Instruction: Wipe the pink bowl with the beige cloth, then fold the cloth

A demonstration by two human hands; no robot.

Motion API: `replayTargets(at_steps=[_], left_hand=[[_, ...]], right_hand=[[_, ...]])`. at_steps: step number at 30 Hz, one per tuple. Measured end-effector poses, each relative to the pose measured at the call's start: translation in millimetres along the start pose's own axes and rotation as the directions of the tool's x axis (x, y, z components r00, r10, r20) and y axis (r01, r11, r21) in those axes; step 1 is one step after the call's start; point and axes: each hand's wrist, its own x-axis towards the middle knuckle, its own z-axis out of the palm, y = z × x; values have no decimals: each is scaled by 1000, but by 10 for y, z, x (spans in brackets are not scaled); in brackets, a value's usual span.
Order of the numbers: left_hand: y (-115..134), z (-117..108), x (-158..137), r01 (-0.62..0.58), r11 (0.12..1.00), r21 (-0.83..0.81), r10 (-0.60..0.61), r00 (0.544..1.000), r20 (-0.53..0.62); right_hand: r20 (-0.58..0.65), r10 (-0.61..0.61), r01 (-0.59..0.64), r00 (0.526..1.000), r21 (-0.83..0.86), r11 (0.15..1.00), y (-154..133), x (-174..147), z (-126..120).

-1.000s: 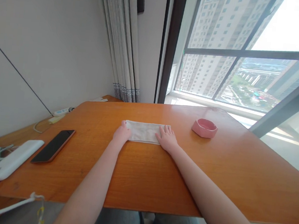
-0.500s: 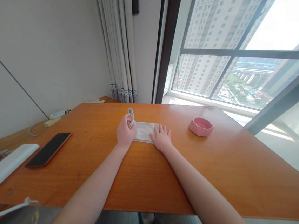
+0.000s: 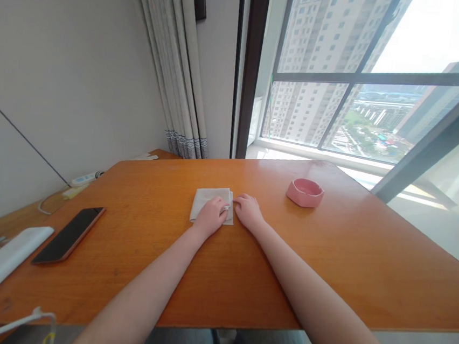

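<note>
a pale cloth [image 3: 206, 198] is seen folded over on itself, laid flat on the wooden table [image 3: 239, 281] in front of the person, with its layers slightly out of line along the right edge. it is covered in part by the left hand [image 3: 211, 216], by whose curled fingers a small bit of the fabric is pinched. the right hand [image 3: 249, 213] is held apart from the left, loosely opened and rested just beside the cloth's right edge; whether the fabric is touched by its fingertips cannot be told. a pink dish [image 3: 305, 194] is placed farther right, and a dark-screened phone [image 3: 69, 235] is set well to the left
</note>
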Motion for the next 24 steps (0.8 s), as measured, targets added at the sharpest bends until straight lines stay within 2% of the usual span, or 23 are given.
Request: replayTargets(at_steps=[5,10,13,15,16,18,20,22,24], left_hand=[[108,-21,-5,-87,995,-52,87,996,8],[152,-62,-25,-53,997,-64,58,995,83],[95,-136,-27,-41,994,-100,37,998,-48],[-3,-174,-21,-5,998,-66,-4,990,-144],[-67,-182,-17,41,999,-34,-46,987,-157],[-207,-174,-10,178,984,27,-175,980,-94],[-335,-144,-4,295,954,59,-296,955,10],[-425,-113,4,346,938,30,-347,937,40],[-473,-97,14,343,939,-28,-343,939,-7]], right_hand=[[-16,-27,26,1000,-58,998,-33,-7,56],[-13,35,-35,999,-57,998,-20,-11,-11],[-142,47,-49,989,-8,999,-18,-9,-57],[-210,-50,56,976,26,998,-53,-32,-57],[-206,-119,128,971,34,991,-84,-54,-44],[-106,-258,263,960,38,964,-165,-115,-1],[39,-338,337,941,12,941,-259,-180,36],[127,-309,318,943,-53,947,-353,-225,30],[135,-184,203,974,-141,969,-432,-241,-38]])
